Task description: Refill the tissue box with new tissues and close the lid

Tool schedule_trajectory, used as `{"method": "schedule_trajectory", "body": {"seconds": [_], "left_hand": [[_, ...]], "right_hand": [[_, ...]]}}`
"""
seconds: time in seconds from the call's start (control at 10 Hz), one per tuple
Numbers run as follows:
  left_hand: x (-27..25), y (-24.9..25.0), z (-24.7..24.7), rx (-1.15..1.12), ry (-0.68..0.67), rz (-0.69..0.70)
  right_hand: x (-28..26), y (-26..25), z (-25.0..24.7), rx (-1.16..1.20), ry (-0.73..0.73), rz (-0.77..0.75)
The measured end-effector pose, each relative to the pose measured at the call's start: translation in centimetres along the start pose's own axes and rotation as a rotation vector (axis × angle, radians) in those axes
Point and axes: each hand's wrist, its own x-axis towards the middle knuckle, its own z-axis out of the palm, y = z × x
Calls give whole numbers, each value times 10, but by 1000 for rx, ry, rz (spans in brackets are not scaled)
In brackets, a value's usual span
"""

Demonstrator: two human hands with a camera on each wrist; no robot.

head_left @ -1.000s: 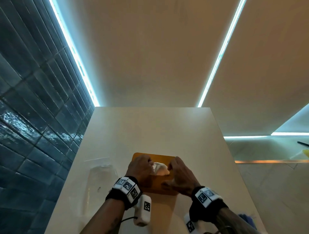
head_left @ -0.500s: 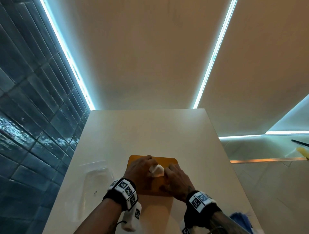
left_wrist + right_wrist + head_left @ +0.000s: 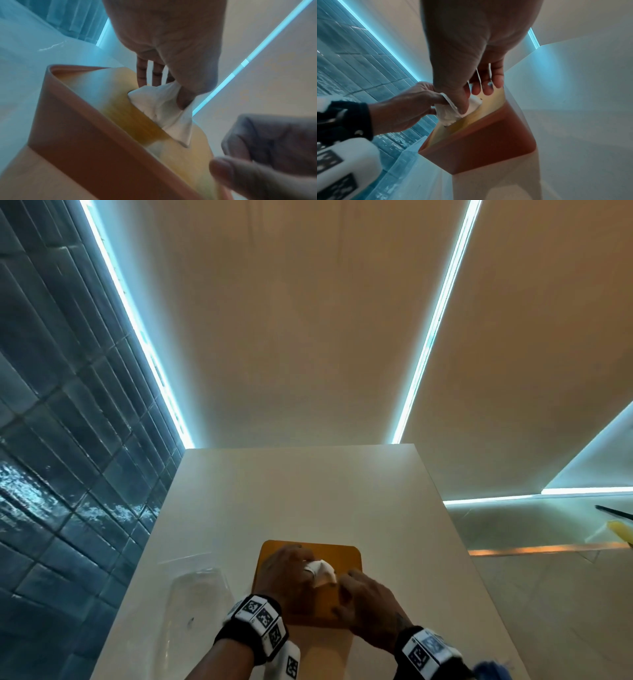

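An orange tissue box (image 3: 274, 553) stands on the white counter (image 3: 308, 491) with its lid (image 3: 102, 86) on. A white tissue (image 3: 322, 571) sticks up through the slot in the lid. My left hand (image 3: 291, 573) pinches the top of this tissue (image 3: 159, 108) between thumb and fingers. My right hand (image 3: 366, 604) rests on the near right part of the lid, fingertips (image 3: 486, 88) down on it and thumb against the tissue (image 3: 447, 116). The inside of the box (image 3: 479, 146) is hidden.
A clear plastic wrapper (image 3: 198, 587) lies on the counter left of the box. A blue tiled wall (image 3: 51, 474) runs along the left. The counter's right edge drops off close to the box; something blue (image 3: 489, 669) shows at the bottom right.
My left hand stays on the tissue at the slot. My right hand has drawn back a little toward me on the lid. The head view has tilted.
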Motion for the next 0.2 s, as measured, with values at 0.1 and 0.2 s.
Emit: {"method": "schedule_trajectory", "body": {"seconds": [0.1,0.2], "left_hand": [[-2,-1,2,-44,-20,-59],[-17,-9,9,-78,43,-94]], "right_hand": [[-17,4,-3,139,-98,-11],[-36,19,-1,239,-231,43]]}}
